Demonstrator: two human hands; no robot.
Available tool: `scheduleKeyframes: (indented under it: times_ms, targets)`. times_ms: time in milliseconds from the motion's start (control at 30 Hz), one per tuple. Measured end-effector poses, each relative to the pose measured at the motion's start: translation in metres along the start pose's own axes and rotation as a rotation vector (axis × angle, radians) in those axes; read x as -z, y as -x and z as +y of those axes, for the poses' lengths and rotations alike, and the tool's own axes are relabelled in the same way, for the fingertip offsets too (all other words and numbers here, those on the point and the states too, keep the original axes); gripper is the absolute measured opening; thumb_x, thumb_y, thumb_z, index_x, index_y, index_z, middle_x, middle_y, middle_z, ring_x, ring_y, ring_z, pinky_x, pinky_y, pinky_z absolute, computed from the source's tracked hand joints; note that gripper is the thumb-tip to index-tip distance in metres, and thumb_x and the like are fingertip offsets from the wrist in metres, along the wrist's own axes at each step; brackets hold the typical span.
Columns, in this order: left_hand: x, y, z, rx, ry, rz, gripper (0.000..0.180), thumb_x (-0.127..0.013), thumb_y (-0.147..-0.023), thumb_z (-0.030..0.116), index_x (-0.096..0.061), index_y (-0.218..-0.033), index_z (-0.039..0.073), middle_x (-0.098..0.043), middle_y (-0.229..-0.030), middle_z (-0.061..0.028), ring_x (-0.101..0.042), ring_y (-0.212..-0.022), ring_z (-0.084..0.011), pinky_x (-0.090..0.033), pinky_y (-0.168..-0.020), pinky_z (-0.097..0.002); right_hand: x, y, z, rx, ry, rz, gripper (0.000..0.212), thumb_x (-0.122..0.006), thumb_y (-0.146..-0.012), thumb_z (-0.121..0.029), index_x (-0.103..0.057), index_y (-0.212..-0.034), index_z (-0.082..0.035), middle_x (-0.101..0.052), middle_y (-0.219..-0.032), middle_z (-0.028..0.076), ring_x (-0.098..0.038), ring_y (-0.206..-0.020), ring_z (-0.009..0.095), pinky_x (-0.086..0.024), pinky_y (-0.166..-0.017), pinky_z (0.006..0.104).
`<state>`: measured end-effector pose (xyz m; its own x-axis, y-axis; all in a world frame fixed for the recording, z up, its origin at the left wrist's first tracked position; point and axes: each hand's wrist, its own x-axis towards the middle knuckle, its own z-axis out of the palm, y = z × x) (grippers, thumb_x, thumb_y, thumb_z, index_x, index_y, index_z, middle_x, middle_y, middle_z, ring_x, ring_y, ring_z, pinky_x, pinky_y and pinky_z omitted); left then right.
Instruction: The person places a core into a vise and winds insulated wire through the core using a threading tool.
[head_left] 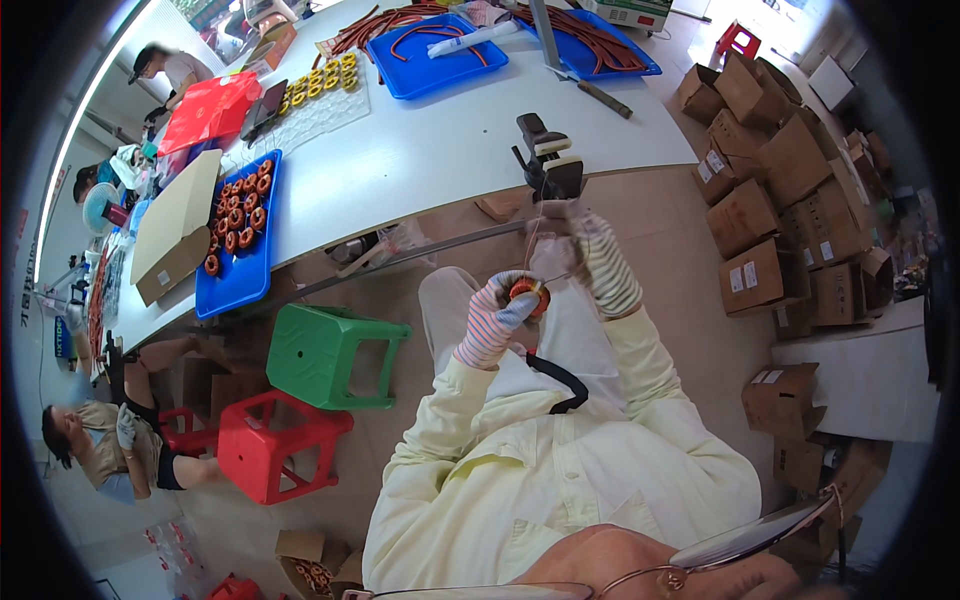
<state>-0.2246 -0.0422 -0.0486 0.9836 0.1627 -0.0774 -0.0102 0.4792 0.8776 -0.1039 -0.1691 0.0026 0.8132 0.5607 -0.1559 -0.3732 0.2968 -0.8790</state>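
Note:
My left hand (498, 312), in a striped glove, is closed around a ring-shaped coil (531, 297) with an orange-red winding, held above my lap. Copper-coloured wire (541, 205) runs up from near the coil toward a black clamp-like fixture (551, 165) with pale pads at the bench edge. My right hand (575, 237), also in a striped glove, is just below that fixture, up and to the right of the coil. Motion smears its fingers, so whether it grips the wire does not show. A black curved strap or handle (560, 383) lies across my lap.
On the white bench (430, 160), a blue tray (237, 285) holds several finished-looking coils beside an open carton (178, 235). Yellow rings (320, 85) and blue trays with red-brown strips (440, 75) lie farther back. Green (325, 355) and red stools (275, 445) stand left; cartons (745, 215) are stacked right. Other people sit left.

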Motion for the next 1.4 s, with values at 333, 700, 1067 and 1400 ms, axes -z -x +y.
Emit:
scheduleKeyframes:
  times_ms: [333,700,1067,1400]
  targets:
    - [0.03,-0.003,-0.032,0.146,0.029,0.037,0.03,-0.064,-0.077,0.019,-0.059,-0.102,0.002,-0.061,-0.087,-0.0038,-0.055,-0.076,-0.0096,-0.047,-0.065,-0.0233,0.004,-0.023,0.026,0.186,-0.144,-0.167,0.025,-0.051,-0.089,-0.025,-0.056,-0.102,-0.004,-0.042,-0.057,-0.004,-0.033,-0.043,0.003,-0.031,-0.036,0.0181]
    - [0.156,-0.053,0.108,-0.427,-0.21,0.551,0.024,-0.066,-0.077,0.012,-0.06,-0.099,0.003,-0.062,-0.086,-0.002,-0.056,-0.074,-0.0083,-0.047,-0.064,-0.0213,-0.015,-0.041,0.044,0.027,0.223,-0.207,0.029,-0.052,-0.088,-0.024,-0.054,-0.107,-0.002,-0.06,-0.083,0.007,-0.05,-0.049,0.008,-0.041,-0.043,0.0191]
    - [0.391,-0.14,0.268,-0.27,-1.234,1.326,0.041,-0.061,-0.075,0.04,-0.065,-0.096,0.005,-0.064,-0.091,-0.0161,-0.061,-0.085,-0.0281,-0.046,-0.079,-0.0346,0.028,-0.072,0.169,-0.428,0.352,-0.171,0.029,-0.05,-0.086,-0.02,-0.056,-0.106,0.001,-0.062,-0.078,0.008,-0.05,-0.049,0.008,-0.043,-0.045,0.0212]
    - [0.398,-0.197,0.286,0.121,-1.906,1.43,0.031,-0.055,-0.079,0.034,-0.062,-0.1,0.012,-0.061,-0.097,-0.0152,-0.058,-0.094,-0.032,-0.045,-0.083,-0.0414,0.039,-0.104,0.191,-0.477,0.25,-0.12,0.026,-0.048,-0.088,-0.017,-0.056,-0.105,0.0,-0.061,-0.073,0.009,-0.05,-0.046,0.013,-0.042,-0.043,0.025]
